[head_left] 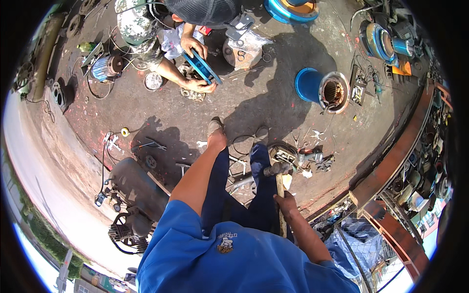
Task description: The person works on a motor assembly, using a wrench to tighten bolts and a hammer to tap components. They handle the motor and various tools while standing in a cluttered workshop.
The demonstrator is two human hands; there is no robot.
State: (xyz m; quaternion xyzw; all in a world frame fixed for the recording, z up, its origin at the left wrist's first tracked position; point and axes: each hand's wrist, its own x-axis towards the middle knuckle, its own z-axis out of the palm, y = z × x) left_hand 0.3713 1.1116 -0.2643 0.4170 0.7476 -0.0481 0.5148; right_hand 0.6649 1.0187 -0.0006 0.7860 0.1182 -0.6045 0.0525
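My right hand [286, 202] is closed around the wooden handle [281, 188] of a hammer. Its dark metal head [277, 169] points away from me, beside my right leg. My left arm reaches forward over my left leg, and my left hand [217, 140] is just behind the toe of a brownish shoe [215, 125]. The fingers of that hand are turned away from view, so whether it holds anything is hidden. Across from me, a crouching person's hands [194, 46] hold a blue ring-shaped metal part [201, 67] on edge, over a greasy metal piece [193, 93].
A blue motor housing with windings [312, 88] lies to the right, near a blue flanged part [292, 10]. Hand tools [155, 143] and cables lie on the floor. An air compressor [139, 188] is at my left. A rusty steel beam [391, 171] bounds the right side.
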